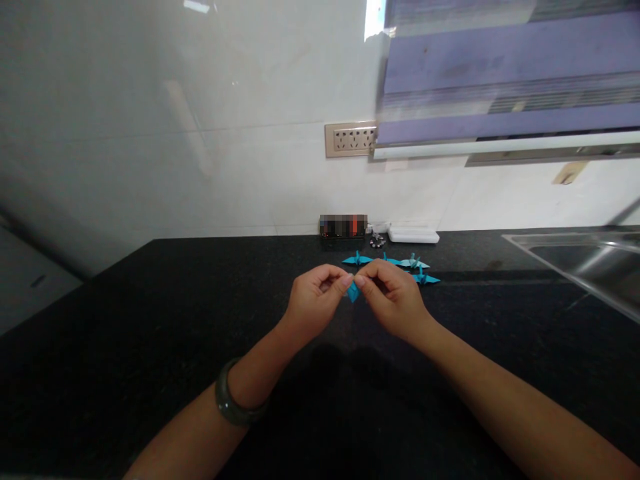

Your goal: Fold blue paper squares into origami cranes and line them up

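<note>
Between my two hands is a small folded piece of blue paper, its pointed lower end showing below the fingertips. My left hand pinches it from the left with thumb and index finger. From the right, my right hand pinches its upper edge in the same way. The fingers cover most of the paper's top. Just behind my hands, several folded blue paper cranes stand on the black countertop; one crane sits right beside my right knuckles, partly hidden.
Against the tiled wall lie a dark box with a blurred front, a small beaded item and a white rectangular object. A steel sink is set in at the right. Sockets and a purple blind are above.
</note>
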Demonstrator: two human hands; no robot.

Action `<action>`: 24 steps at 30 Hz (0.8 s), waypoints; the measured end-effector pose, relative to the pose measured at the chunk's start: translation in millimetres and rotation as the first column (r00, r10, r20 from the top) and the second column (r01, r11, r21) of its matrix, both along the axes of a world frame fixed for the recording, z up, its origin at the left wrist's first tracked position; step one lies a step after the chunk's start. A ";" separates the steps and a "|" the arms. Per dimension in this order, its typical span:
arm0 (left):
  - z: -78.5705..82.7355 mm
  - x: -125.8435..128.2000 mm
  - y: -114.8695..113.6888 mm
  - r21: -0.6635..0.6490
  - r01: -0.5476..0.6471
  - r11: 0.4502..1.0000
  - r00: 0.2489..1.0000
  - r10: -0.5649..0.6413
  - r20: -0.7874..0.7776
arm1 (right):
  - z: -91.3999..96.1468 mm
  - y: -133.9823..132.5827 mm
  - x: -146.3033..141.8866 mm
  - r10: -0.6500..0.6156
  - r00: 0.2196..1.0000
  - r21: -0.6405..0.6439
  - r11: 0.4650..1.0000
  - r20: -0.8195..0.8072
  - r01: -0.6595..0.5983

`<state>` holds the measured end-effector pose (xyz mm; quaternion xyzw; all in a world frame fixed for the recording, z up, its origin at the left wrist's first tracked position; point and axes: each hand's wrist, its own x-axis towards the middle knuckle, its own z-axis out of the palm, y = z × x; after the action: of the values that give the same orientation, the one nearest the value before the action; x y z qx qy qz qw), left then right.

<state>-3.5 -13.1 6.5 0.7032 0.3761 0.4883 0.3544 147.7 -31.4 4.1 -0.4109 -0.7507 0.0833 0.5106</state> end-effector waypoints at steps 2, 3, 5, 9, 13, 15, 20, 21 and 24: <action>-1.2 0.0 0.7 -0.007 0.002 1.000 1.000 -0.001 0.029 | -1.3 1.5 0.9 0.004 1.000 -0.027 1.000 -0.017 -0.004; -1.8 -0.2 1.1 -0.007 0.001 1.000 0.999 0.000 0.037 | -2.2 2.3 1.5 0.014 1.000 -0.048 0.999 -0.021 -0.015; -2.7 -0.7 1.8 0.000 -0.013 1.000 0.999 0.013 0.042 | -4.4 4.1 3.1 0.040 0.999 -0.099 0.994 -0.027 -0.043; -3.3 -1.8 3.1 0.013 -0.050 0.999 0.998 0.049 0.042 | -8.2 6.9 5.6 0.048 0.998 -0.124 0.991 -0.029 -0.051; -2.0 -1.6 2.6 0.002 -0.040 0.999 0.998 0.040 0.055 | -6.5 5.5 5.4 -0.010 1.000 -0.034 0.999 -0.001 0.010; -0.9 -1.3 2.1 -0.010 -0.044 0.999 0.997 0.044 0.060 | -4.5 4.4 4.6 -0.008 1.000 -0.030 1.000 0.011 0.008; 1.0 -0.6 -0.4 -0.013 -0.041 0.999 0.998 0.042 0.042 | -2.6 3.8 0.9 0.084 0.995 -0.100 0.992 0.044 -0.079; 1.0 -0.5 -1.2 -0.004 -0.045 0.999 0.998 0.046 0.044 | -2.9 3.9 -0.1 0.095 0.994 -0.102 0.991 0.056 -0.089; 0.4 -0.1 -3.9 0.015 -0.075 0.997 0.996 0.074 0.052 | -4.0 3.9 -2.2 0.085 0.993 -0.076 0.994 0.079 -0.079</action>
<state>-3.6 -17.0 6.9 0.6788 0.3886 0.5224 0.3396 145.4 -27.4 0.1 -0.4011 -0.7838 0.1148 0.4601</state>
